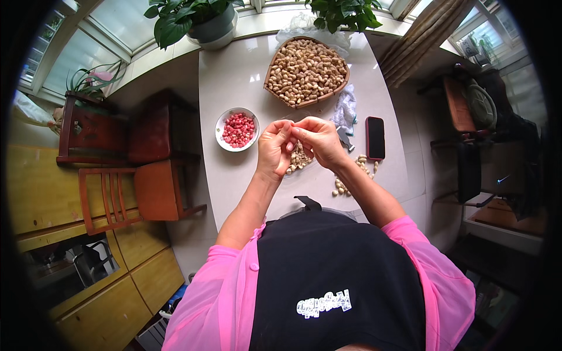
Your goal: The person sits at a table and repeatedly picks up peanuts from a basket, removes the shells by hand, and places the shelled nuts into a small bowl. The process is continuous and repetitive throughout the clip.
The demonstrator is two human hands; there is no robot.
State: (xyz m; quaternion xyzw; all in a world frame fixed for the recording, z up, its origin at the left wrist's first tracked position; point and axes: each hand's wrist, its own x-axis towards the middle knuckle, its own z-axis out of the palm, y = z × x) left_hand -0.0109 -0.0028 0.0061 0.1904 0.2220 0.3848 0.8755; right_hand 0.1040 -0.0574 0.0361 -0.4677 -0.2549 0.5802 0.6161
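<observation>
My left hand and my right hand meet above the middle of the table, thumbs and fingertips pinched together around something small and reddish, perhaps a peanut kernel; the fingers mostly hide it. Below them lies a pile of peanut shells, seemingly on a clear plate or sheet. To the left, a white bowl with a floral rim holds red-skinned peanut kernels. A woven basket full of unshelled peanuts stands beyond my hands. Several loose unshelled peanuts lie near my right forearm.
On the table, a smartphone lies at the right. A white cloth and a grey metal or plastic tool are nearer my right hand. Potted plants stand by the window. Wooden chairs are at the left.
</observation>
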